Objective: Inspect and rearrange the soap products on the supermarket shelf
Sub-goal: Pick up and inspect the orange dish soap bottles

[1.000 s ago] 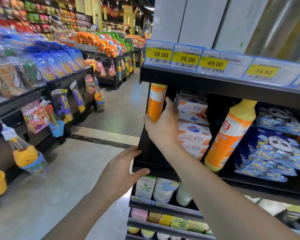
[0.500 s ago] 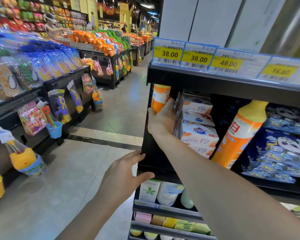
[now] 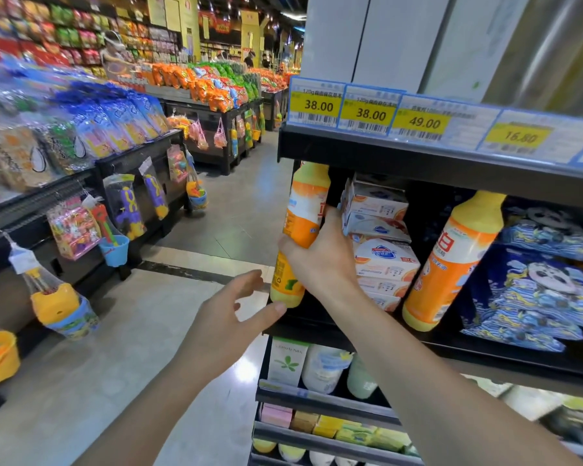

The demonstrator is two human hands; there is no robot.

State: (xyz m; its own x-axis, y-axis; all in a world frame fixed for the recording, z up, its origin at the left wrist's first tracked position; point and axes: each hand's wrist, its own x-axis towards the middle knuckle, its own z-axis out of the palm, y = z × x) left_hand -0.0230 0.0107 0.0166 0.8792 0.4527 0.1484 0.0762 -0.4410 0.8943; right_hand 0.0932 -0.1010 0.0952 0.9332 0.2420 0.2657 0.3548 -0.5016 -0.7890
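- Left hand (image 3: pixel 228 322): fingers spread and relaxed, grip wide and holding nothing; its thumb tip lies just below the base of the orange bottle (image 3: pixel 302 230), at the left front corner of the shelf (image 3: pixel 505 359).
- Right hand (image 3: pixel 320 260): grip closed round the middle of the orange bottle, fingers wrapped across its label.
- Orange bottle: stands at the far left end of the shelf, tilted slightly, yellow cap up under the shelf board above, base at the shelf's front edge.
- Soap boxes (image 3: pixel 382 260): white and orange cartons stacked in a column just right of the held bottle, touching the back of the right hand.
- Second orange bottle (image 3: pixel 451 264): leans to the right, further along the same shelf, apart from the soap boxes.
- Blue panda-print packs (image 3: pixel 535 290): lie stacked just beside the second bottle, on its right.
- Lower shelves: a white carton with a green leaf (image 3: pixel 287 363) and pale tubs, with coloured soap bars (image 3: pixel 334 427) one level down.
- Price tags (image 3: pixel 371 111): yellow labels on the upper shelf edge read 38.00, 38.00, 49.00, 16.80.
- Aisle floor (image 3: pixel 91 375): grey tile, with snack and toy displays (image 3: pixel 81 129) well apart on the left.
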